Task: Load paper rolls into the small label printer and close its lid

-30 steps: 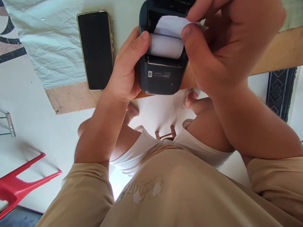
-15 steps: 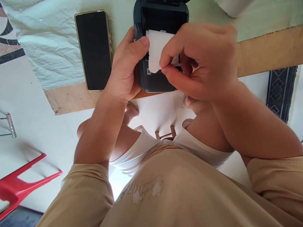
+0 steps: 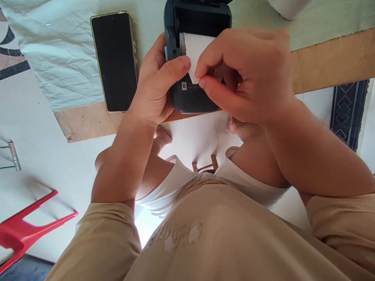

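Note:
A dark portable receipt printer (image 3: 196, 97) rests near the table's front edge with its lid up at the top of the view. My left hand (image 3: 159, 80) grips the printer's left side, its thumb lying over the front edge beside the paper. White paper (image 3: 195, 48) from a roll lies across the opening. My right hand (image 3: 249, 74) pinches the loose end of that paper between thumb and forefinger, over the printer's front. The right part of the printer and of the paper is hidden behind this hand.
A phone (image 3: 115, 62) lies to the left of the printer on the pale green cloth (image 3: 64, 58). Part of a white object (image 3: 290, 8) shows at the top right. On the floor at lower left is a red plastic stool (image 3: 26, 230). The table's bare edge (image 3: 334, 58) runs along the front.
The pinched paper end has moved up slightly, uncovering more of the printer's front and its small label. My left thumb has shifted down and right, nearer the paper.

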Demonstrator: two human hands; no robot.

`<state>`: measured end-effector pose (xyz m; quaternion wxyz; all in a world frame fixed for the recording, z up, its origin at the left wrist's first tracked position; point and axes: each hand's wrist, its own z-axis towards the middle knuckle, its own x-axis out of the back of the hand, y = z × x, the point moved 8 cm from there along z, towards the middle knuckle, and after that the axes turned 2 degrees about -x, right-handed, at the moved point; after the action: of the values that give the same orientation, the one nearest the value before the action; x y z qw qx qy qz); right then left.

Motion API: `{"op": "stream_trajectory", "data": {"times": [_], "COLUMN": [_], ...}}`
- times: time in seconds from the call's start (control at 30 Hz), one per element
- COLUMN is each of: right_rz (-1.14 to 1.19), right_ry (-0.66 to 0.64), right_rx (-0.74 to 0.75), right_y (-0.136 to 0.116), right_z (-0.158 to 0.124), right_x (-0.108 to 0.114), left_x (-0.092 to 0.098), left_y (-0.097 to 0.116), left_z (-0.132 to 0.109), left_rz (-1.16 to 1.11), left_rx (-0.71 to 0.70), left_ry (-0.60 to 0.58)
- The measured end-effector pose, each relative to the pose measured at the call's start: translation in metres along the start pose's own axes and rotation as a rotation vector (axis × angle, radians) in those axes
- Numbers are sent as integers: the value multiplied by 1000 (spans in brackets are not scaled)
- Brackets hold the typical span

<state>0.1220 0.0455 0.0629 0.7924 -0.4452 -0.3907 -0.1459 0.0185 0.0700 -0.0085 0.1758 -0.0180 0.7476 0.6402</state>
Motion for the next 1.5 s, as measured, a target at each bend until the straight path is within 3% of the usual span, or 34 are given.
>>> {"op": "stream_trajectory", "data": {"times": [0.27,0.63,0.93,1.27,1.5], "right_rz": [-15,-13,-4,1,23], "right_ry": [16,8,-5,6,-12], "right_rx": [32,42,44,45,37], "right_y": [1,1,1,1,2], "right_z": [1,1,1,1,1], "right_x": [-2,-2,-4,-3,-3], "left_x": [-1,1,-2,0,-3], "left_y": [1,0,1,-1,0], "left_z": [2,3,2,3,1], "left_rz": [-37,-81,-165,-15,-43], "left_rx": [-11,-38,-28,-29,-9], "left_ry": [-58,-26,-66,-6,-24]}}
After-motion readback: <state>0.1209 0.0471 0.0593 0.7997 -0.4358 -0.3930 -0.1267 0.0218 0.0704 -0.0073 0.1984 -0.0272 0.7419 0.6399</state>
